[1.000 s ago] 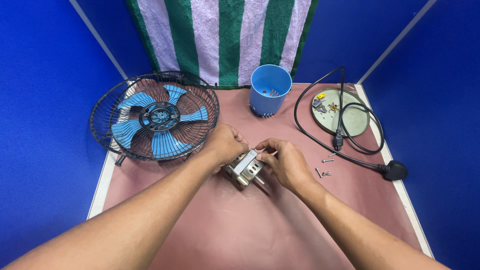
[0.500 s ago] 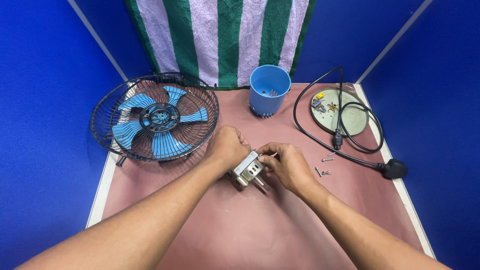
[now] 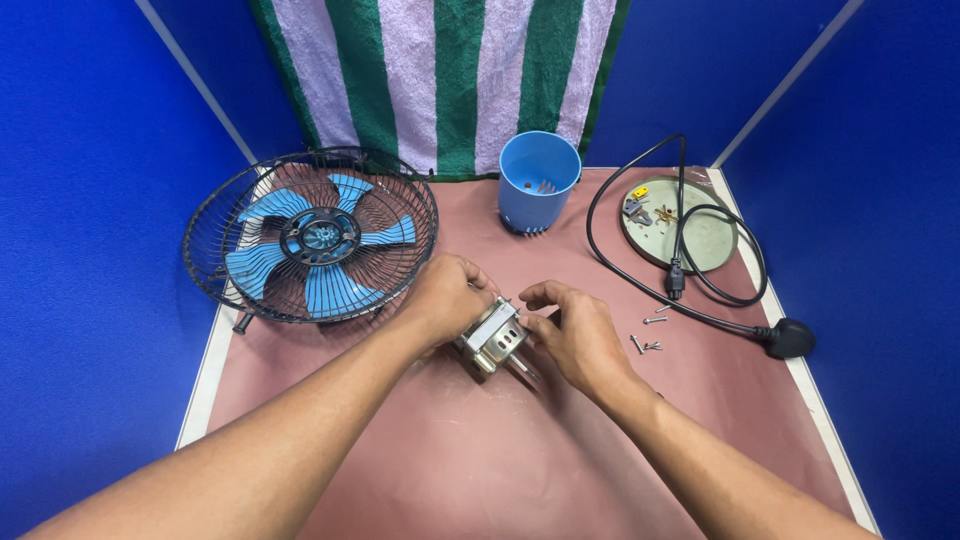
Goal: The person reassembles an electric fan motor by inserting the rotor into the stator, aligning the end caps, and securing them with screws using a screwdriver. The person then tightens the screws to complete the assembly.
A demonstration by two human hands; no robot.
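Blue partition walls close in a table covered with a reddish-brown mat, and a green-and-white striped towel hangs at the back.

Far left on the mat lies a round black wire fan cage on its side, holding blue fan blades inside it; its rim sits close to the left hand's knuckles.

Next comes the left hand, curled with its fingers closed around the upper left side of a small silver metal motor housing. That housing sits in the middle of the mat, just above the surface or resting on it; which of the two cannot be told. It is tilted, with a slotted face turned toward the camera.

Behind it, near the towel, stands a blue plastic cup-shaped housing, open end up, with a few small dark and metallic bits lying at its bottom; they are too small to name.

Right of the motor housing, the right hand pinches its right edge with thumb and fingertips drawn together on the metal, so both hands clamp the same piece.

Further right, a few loose screws lie on the mat, apart from the hand. A black power cord loops over a pale round base plate, which carries small yellow and metal parts, and the cord ends in a black plug near the right edge.
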